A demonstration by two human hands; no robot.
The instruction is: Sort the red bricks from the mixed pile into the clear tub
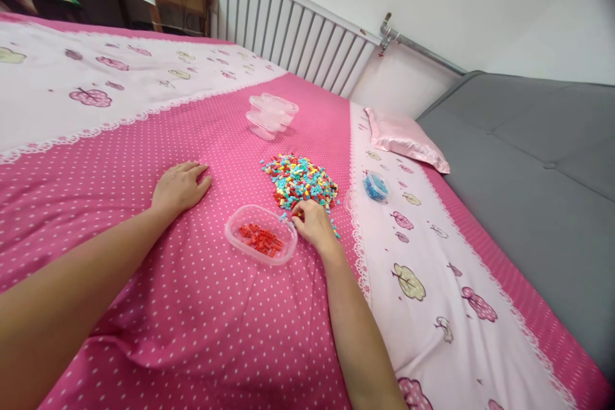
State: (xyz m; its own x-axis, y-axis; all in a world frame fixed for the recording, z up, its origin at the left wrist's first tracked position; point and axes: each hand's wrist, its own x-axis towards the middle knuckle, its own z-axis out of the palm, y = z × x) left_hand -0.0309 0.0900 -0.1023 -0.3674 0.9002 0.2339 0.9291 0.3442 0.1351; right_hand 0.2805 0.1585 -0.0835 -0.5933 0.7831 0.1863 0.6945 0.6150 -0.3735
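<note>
A heap of small plastic building bricks (307, 179) in blue, red, yellow and teal lies on the pink dotted bedsheet. My right hand (312, 223) is at the heap's near edge, its fingers bent together in a pinch; whatever is between the fingertips is too small to make out. Just left of it stands a clear oval plastic container (233, 240) with red bricks (262, 240) inside. A few light blue bricks (284, 218) lie between its rim and my right fingers. My left hand (181, 187) rests flat on the sheet, fingers stretched out, holding nothing.
Several clear plastic containers (271, 114) are grouped beyond the heap. On the right, a small container of blue bricks (375, 186) stands near a pink pillow (407, 139). A grey padded headboard (523, 160) borders the right side, and a white railing (293, 22) the far side.
</note>
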